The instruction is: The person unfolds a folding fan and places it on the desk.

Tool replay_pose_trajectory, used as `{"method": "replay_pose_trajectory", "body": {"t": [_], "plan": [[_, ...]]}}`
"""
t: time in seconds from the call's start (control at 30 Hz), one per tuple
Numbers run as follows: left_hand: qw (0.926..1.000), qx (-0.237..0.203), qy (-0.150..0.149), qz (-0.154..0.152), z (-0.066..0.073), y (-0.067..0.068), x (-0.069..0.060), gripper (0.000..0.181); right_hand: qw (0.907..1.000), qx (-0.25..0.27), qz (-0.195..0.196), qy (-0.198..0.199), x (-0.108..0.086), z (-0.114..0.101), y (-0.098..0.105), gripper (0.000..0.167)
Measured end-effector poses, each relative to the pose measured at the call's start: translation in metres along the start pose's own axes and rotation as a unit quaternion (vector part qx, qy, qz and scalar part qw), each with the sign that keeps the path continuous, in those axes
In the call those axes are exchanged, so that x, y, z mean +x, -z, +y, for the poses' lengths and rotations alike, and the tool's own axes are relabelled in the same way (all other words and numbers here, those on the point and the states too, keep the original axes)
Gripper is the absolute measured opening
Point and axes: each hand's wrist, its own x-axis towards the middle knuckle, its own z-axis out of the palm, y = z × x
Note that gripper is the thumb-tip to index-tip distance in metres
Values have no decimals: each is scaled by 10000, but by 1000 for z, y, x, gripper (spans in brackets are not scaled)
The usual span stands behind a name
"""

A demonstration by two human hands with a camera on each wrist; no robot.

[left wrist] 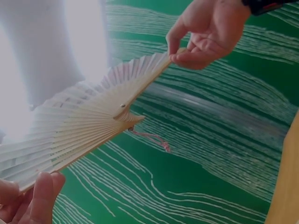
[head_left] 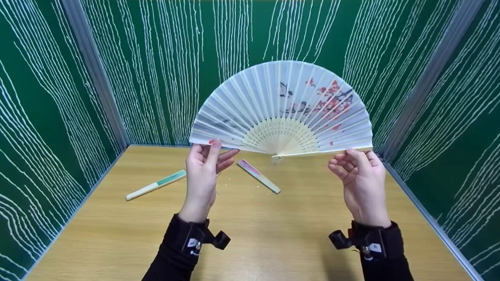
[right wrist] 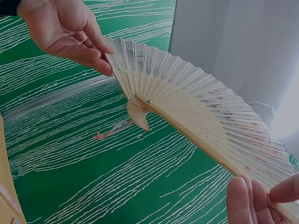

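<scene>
A white folding fan (head_left: 242,101) with red blossoms and dark branches is spread wide above the table in the head view. Its pale pierced ribs meet at a pivot at the bottom middle. My left hand (head_left: 205,168) pinches the outer rib at the fan's left end, thumb in front. At the right end, my right hand (head_left: 361,171) pinches the other outer rib between thumb and fingers. In the left wrist view a pink tassel cord (left wrist: 156,139) hangs from the pivot. The right wrist view shows the fan (right wrist: 187,112) from the side, held at both ends.
Two folded fans lie on the wooden table (head_left: 250,234): a green and cream one (head_left: 156,185) at the left, partly behind my left hand, and a pink and cream one (head_left: 258,176) near the middle. Green walls (head_left: 164,78) with white wavy lines enclose the table.
</scene>
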Motion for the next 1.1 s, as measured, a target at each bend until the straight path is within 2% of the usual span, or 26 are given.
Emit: {"method": "replay_pose_trajectory", "body": {"t": [0.2, 0.33, 0.5, 0.6, 0.73, 0.8, 0.87, 0.93, 1.0, 1.03, 1.1], "plan": [[9999, -60, -118, -96, -4, -5, -2, 33, 9990, 294, 328, 106, 1, 5, -1, 19], [9991, -29, -333, -255, -11, -13, -7, 35, 9988, 387, 314, -20, 0, 17, -4, 10], [9966, 14, -349, -751, -17, -29, -18, 51, 9969, 391, 117, -676, -3, 33, -7, 7], [9955, 118, -325, -880, -17, -37, -24, 62, 9913, 568, 80, -1186, -4, 41, -6, 11], [9957, 412, -475, -682, -18, -37, -25, 60, 9825, 627, -41, -1754, -4, 56, -4, 16], [9952, 586, -607, -498, -21, -32, -22, 54, 9778, 452, -204, -2034, -6, 64, -5, 16], [9928, 839, -794, -308, -24, -26, -17, 48, 9708, 53, -473, -2350, -10, 73, -8, 18], [9861, 1291, -1032, -152, -27, -19, -14, 42, 9623, -480, -800, -2553, -15, 80, -15, 24], [9726, 1928, -1301, -84, -30, -15, -11, 39, 9557, -1000, -1077, -2550, -23, 86, -23, 31], [9614, 2332, -1460, -78, -31, -14, -11, 37, 9540, -1252, -1170, -2460, -27, 88, -28, 34], [9289, 3211, -1838, -129, -32, -14, -11, 34, 9534, -1616, -1333, -2170, -36, 89, -38, 38]]}}
